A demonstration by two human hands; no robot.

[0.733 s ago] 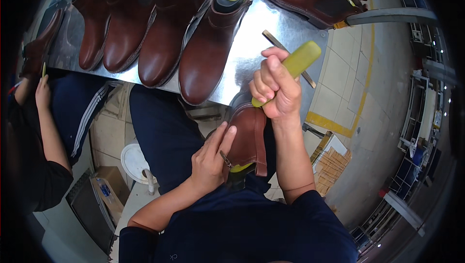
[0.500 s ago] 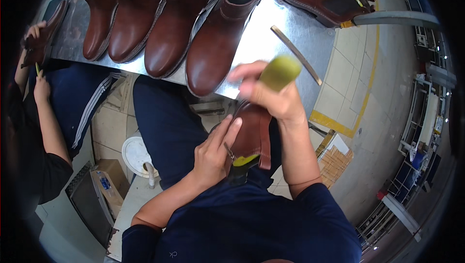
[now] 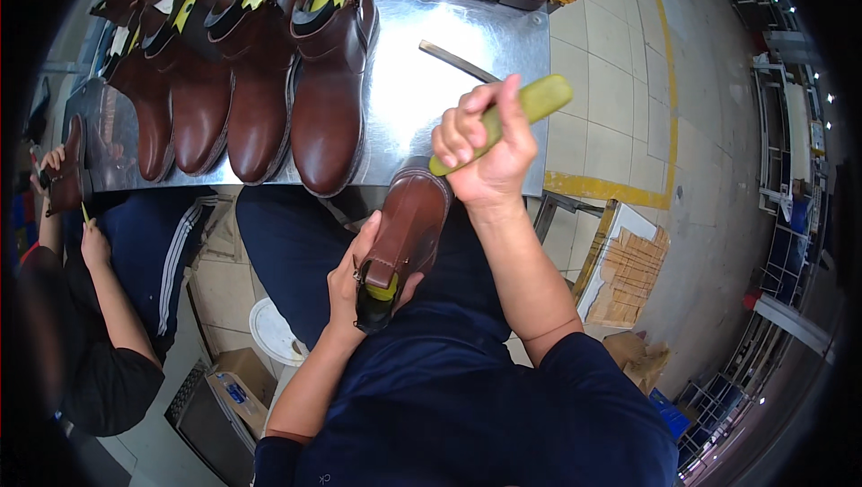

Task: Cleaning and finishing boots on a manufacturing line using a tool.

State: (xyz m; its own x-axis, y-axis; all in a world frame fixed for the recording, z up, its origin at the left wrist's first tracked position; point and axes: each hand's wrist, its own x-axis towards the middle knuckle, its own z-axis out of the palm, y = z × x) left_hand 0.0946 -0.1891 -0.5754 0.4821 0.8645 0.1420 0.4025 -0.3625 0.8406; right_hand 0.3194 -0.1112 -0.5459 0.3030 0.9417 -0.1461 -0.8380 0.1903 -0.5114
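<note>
Brown boot [image 3: 406, 227] cradling in the left grip [image 3: 348, 279], yellow-green bar [image 3: 546, 96] riding in the right grip [image 3: 489, 148]

From my remote seat I'm seeing the boot lying in the left grip, above the lap and just off the near edge of the metal surface [image 3: 400, 96]; its opening is facing the near side, with a yellow-green lining showing inside; the left grip is cupping the shaft, digits showing along both its left and right sides; the right grip is curling firmly around the bar, whose left end is hanging at the boot's far end, though whether it is touching I'm not able to tell.

I'm judging the boot as moderately heavy, its weight probably sitting toward the sole; the leather is looking smooth and glossy, so I'm expecting some slipping under a light hold; the shaft is likely giving when squeezed, while the rounded far end is seeming stiffer; I'm favouring a broad, cupping hold low around the shaft, sparing the polished face from nails; the bar I'm reckoning light and fairly firm, best taken around its middle; beyond, a row of boots [image 3: 328, 128] is standing on the surface, left of a narrow strip [image 3: 453, 59].
</note>
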